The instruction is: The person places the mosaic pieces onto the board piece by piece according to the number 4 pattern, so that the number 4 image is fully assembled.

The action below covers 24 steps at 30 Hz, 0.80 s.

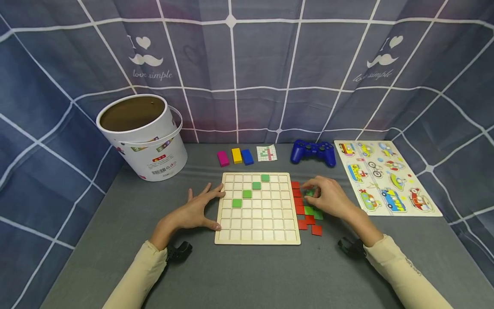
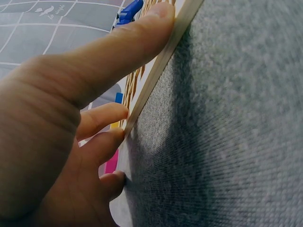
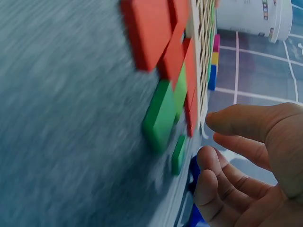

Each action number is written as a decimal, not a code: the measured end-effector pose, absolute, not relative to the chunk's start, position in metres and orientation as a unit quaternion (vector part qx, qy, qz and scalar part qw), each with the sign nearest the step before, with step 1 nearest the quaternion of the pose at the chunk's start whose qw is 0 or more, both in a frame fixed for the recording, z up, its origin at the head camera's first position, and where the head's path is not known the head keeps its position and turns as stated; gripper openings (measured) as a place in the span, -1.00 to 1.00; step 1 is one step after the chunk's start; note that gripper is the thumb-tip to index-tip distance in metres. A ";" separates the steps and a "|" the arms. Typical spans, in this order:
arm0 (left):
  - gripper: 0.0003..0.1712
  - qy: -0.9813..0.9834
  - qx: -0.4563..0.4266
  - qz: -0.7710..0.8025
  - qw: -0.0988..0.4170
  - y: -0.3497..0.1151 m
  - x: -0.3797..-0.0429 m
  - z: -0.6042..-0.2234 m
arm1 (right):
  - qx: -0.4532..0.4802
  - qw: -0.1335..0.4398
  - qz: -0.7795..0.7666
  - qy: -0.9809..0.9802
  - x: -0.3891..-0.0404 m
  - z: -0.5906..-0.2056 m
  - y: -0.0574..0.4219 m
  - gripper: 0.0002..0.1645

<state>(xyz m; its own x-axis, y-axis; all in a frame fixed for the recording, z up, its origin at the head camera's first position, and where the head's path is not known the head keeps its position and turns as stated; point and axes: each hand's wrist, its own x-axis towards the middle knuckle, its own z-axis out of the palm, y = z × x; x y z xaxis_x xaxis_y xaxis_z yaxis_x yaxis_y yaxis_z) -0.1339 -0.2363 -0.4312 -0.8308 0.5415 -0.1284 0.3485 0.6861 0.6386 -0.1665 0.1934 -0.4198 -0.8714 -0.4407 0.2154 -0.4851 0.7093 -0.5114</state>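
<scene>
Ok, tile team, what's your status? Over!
Left hand touching board. Right hand near loose green tiles, none visibly gripped. Four green squares sit diagonally on board. Red tiles lie between loose green tiles and board.

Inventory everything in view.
Grid board: 1, beige, centre
Placed tiles: 4, green, on board
Loose tiles: several, red/green, right of board
Blocks: 3, pink, yellow, blue, behind board
Card: 1, white, beside blocks
Controller: 1, blue, right of card
Picture puzzle: 1, cream, right
Bucket: 1, white, left
Table: 1, grey, underneath
Backdrop: 1, blue-grey, behind
Devices: 2, black, at wrists
Sleeves: 2, cream, forearms
Left hand: 1, bare, board's left edge
Right hand: 1, bare, over loose tiles
</scene>
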 end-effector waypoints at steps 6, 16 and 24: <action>0.16 0.907 0.242 0.307 0.155 -0.237 -0.132 -0.430 | 0.234 0.041 0.261 -0.936 -0.167 -0.424 0.206 -0.65; 0.17 0.908 0.241 0.302 0.162 -0.234 -0.134 -0.429 | 0.220 0.056 0.251 -0.941 -0.169 -0.432 0.213 -0.62; 0.17 0.907 0.244 0.307 0.153 -0.236 -0.134 -0.429 | 0.218 0.040 0.247 -0.943 -0.173 -0.433 0.211 -0.65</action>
<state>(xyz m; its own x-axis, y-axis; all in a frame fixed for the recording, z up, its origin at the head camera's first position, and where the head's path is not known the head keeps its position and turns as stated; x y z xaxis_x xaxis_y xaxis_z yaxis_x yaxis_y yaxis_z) -0.1335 -0.2358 -0.4286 -0.8342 0.5366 -0.1276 0.3491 0.6928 0.6310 -0.1731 0.2111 -0.4330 -0.9014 -0.3919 0.1840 -0.4318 0.7823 -0.4489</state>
